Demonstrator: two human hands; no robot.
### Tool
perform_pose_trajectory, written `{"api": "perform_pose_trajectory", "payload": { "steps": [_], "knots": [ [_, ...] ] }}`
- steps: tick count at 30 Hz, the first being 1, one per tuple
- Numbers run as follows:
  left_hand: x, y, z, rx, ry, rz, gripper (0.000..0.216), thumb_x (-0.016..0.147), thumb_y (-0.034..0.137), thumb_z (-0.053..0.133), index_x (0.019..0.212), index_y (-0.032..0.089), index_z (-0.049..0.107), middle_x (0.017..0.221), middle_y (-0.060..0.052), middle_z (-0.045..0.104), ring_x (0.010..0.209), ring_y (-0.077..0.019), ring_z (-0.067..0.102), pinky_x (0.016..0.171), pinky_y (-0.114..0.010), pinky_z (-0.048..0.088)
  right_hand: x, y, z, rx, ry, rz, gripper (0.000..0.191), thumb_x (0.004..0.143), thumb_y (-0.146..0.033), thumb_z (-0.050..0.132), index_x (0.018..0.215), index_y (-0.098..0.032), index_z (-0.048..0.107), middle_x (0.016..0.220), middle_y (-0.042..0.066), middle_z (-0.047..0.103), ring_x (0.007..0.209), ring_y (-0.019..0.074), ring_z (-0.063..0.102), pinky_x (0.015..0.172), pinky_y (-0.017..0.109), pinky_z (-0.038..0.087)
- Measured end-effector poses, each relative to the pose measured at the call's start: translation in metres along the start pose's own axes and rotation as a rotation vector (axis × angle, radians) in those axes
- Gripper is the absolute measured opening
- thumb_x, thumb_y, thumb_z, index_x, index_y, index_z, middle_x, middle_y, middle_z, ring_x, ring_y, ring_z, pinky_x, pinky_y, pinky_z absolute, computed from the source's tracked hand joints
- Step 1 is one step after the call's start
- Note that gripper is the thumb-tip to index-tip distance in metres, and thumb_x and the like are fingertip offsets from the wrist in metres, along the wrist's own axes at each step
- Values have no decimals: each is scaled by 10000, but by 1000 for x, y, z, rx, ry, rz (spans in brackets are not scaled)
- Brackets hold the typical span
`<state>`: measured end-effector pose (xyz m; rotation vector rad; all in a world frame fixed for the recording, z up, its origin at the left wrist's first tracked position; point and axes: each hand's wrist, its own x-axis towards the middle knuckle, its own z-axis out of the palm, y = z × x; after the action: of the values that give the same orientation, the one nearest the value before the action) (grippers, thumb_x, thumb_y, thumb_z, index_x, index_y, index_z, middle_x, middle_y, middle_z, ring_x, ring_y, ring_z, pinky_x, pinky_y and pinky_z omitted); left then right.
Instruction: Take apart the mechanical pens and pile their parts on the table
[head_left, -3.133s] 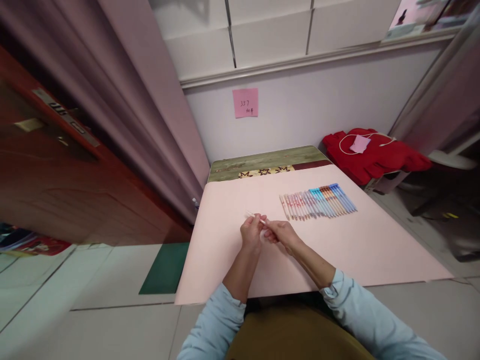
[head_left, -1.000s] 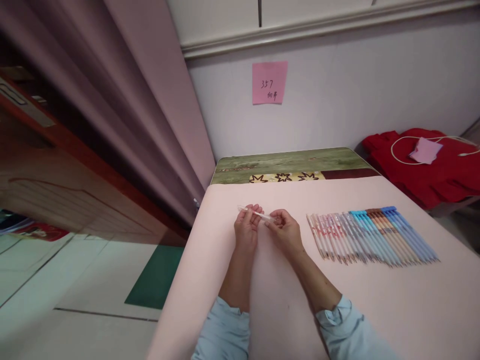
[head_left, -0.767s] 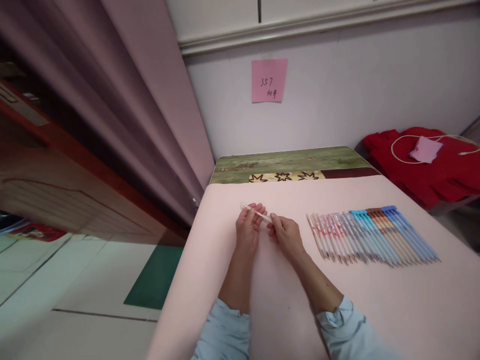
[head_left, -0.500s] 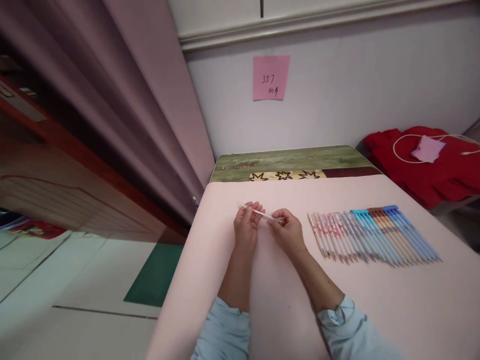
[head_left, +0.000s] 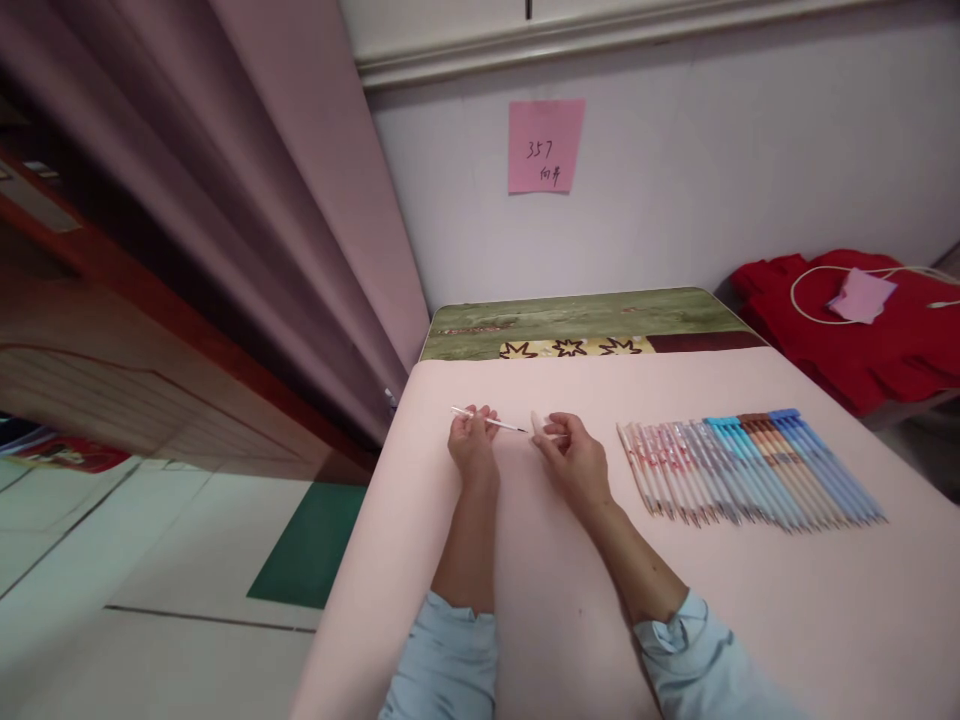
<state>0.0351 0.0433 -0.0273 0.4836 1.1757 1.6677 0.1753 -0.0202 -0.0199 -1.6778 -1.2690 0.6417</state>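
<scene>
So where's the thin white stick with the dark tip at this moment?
In the head view, the thin white stick is near mid-picture, left of the row of pens, held in the left hand and pointing toward the right hand.

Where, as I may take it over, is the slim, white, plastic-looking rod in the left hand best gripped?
Probably by the bare stretch just behind its dark tip, coming from the right: the slim white rod is pinched nearer its other end by the left hand, leaving that stretch sticking out. Its thinness suggests a light fingertip pinch.
</scene>
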Motion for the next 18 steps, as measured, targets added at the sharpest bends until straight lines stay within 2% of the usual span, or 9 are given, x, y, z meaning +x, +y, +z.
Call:
{"api": "perform_pose_trajectory", "payload": {
  "steps": [3,6,9,12,15,18],
  "knots": [
    [0,1,1,80,-32,36,241,812,212,651,1022,152,549,942,-91,707,795,-147,703,753,-281,570,-1,-1,1,-90,-16,-82,331,812,-406,614,1083,-217,633,920,32,682,718,165,614,699,291,455],
    [-4,4,3,113,-2,93,239,801,255,657,969,156,519,935,-103,724,692,-127,683,616,-225,535,-3,-2,2,-167,-44,-198,300,845,-357,590,1114,-235,649,1057,43,655,692,137,598,682,280,456],
    [-14,4,9,114,-113,0,258,766,293,678,900,156,505,896,-113,730,620,-132,666,567,-236,520,-7,-3,2,-273,-69,-273,321,885,-347,574,1194,-276,626,1119,36,636,779,145,613,661,261,440],
    [-21,4,13,160,-218,-54,280,739,331,695,866,145,528,852,-113,730,541,-112,620,535,-240,506,-8,-4,1,-385,-74,-249,226,903,-334,567,1097,-282,671,1016,29,654,804,156,612,623,250,398],
    [-16,7,9,227,-145,60,284,750,336,683,906,153,533,817,-81,729,480,-75,548,473,-191,433,-7,-5,0,-432,-86,-199,148,905,-299,562,890,-252,702,897,24,657,763,153,603,617,252,371],
    [-8,10,1,338,-57,154,260,766,327,661,933,173,535,772,-42,718,457,-66,516,446,-169,379,-6,-4,1,-431,-75,-183,165,910,-315,557,878,-240,701,900,32,672,772,160,614,630,260,373]
  ]
}}
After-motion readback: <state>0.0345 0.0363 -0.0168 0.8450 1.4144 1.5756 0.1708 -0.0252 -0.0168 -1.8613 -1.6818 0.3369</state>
